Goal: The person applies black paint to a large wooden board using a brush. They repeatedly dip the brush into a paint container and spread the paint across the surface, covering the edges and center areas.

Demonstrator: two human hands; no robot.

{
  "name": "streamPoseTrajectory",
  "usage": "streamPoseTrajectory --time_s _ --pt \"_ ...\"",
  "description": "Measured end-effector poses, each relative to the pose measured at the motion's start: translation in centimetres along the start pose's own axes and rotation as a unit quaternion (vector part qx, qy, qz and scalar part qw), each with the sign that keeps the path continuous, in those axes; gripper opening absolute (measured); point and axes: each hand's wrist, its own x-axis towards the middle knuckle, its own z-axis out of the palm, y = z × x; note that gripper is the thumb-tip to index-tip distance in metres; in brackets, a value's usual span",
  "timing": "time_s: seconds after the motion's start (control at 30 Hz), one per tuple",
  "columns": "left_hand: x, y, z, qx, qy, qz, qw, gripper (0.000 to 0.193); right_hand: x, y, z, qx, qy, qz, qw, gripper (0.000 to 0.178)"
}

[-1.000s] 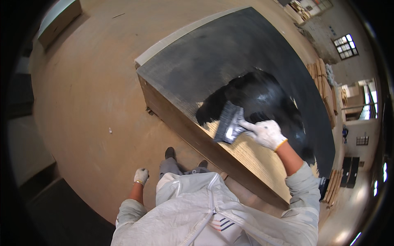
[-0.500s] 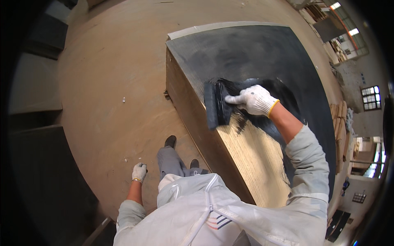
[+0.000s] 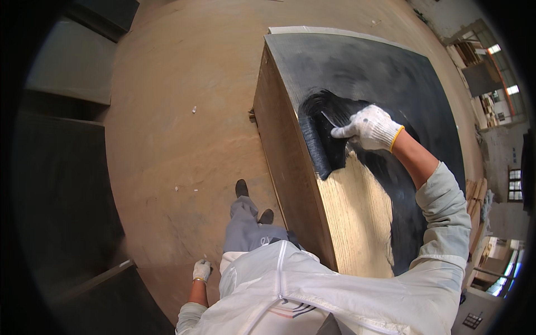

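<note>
My right hand (image 3: 371, 126), in a white knit glove, grips the handle of a paint roller (image 3: 318, 146) coated in black. The roller lies near the left edge of a large wooden board (image 3: 357, 218) that rests on top of a tall stack. Most of the board's far part is painted black (image 3: 379, 67), and the near part shows bare light wood. My left hand (image 3: 201, 270), also gloved, hangs down by my side with loosely curled fingers and holds nothing. I wear a pale work coat.
A brown dusty floor (image 3: 184, 111) spreads to the left of the stack, with small white scraps on it. Dark panels (image 3: 61, 167) lie at the far left. Stacks of timber (image 3: 474, 195) and windows show at the right rim.
My right hand has moved the roller toward the board's left edge, spreading black paint further onto the wood. My view has shifted, so the board now sits higher and to the right.
</note>
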Motion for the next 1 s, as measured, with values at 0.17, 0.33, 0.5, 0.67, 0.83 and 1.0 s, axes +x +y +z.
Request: streamPoseTrajectory --time_s 0.17,0.33,0.5,0.67,0.83,1.0 --pt "-0.1 0.5 0.0 0.098 -0.001 0.064 0.993 0.025 3.7 0.1 -1.9 0.002 -0.002 0.07 0.998 0.041" --pt "-0.1 0.5 -1.2 -0.066 0.041 0.046 0.996 0.025 -1.6 -3.9 -2.9 -0.068 -0.124 0.039 0.989 0.043" --pt "0.0 1.6 -1.3 0.037 0.008 0.045 0.998 0.026 -0.2 -1.3 -1.2 -0.015 -0.005 0.092 0.996 0.045" --pt "1.2 1.8 -1.1 0.016 -0.001 0.065 0.998 0.028 -4.5 -6.9 -1.0 -0.02 -0.087 0.012 0.996 0.041" --pt "2.0 3.4 -0.7 0.041 -0.016 0.092 0.995 0.027 -7.1 -7.2 0.0 -0.025 -0.112 0.053 0.992 0.049" --pt "1.1 5.5 -2.2 0.061 -0.011 0.099 0.993 0.027 -4.3 -6.9 -0.1 -0.055 -0.07 0.085 0.992 0.047"
